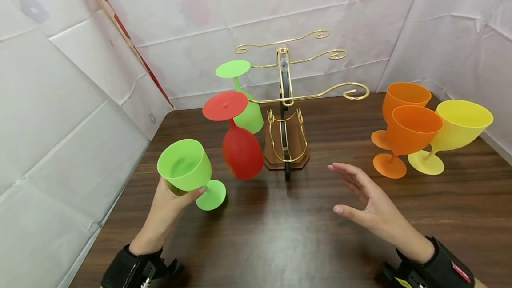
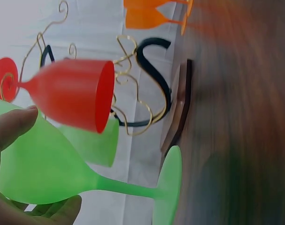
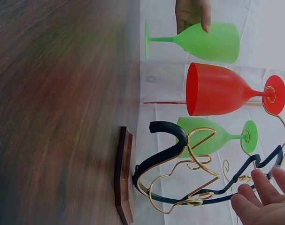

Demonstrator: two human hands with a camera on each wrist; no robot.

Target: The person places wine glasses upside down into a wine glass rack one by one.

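Note:
My left hand (image 1: 172,206) grips a light green goblet (image 1: 188,163) round its bowl, mouth up and stem down, its foot low over the table. Behind that goblet, a red goblet (image 1: 242,152) hangs upside down from the left side of a gold wire rack (image 1: 285,79). A second green goblet (image 1: 250,117) also hangs upside down there, partly hidden by the red one. My right hand (image 1: 370,203) is held in the air to the right of the rack, fingers extended and thumb apart, holding nothing. In the right wrist view its fingers (image 3: 266,187) overlap the rack.
Two orange goblets (image 1: 416,130) and a yellow goblet (image 1: 464,123) stand upright at the right of the dark wooden table (image 1: 280,234). The rack has a wooden base (image 1: 270,159) and curled arms reaching right. Pale patterned cloth (image 1: 192,17) hangs behind and beside the table.

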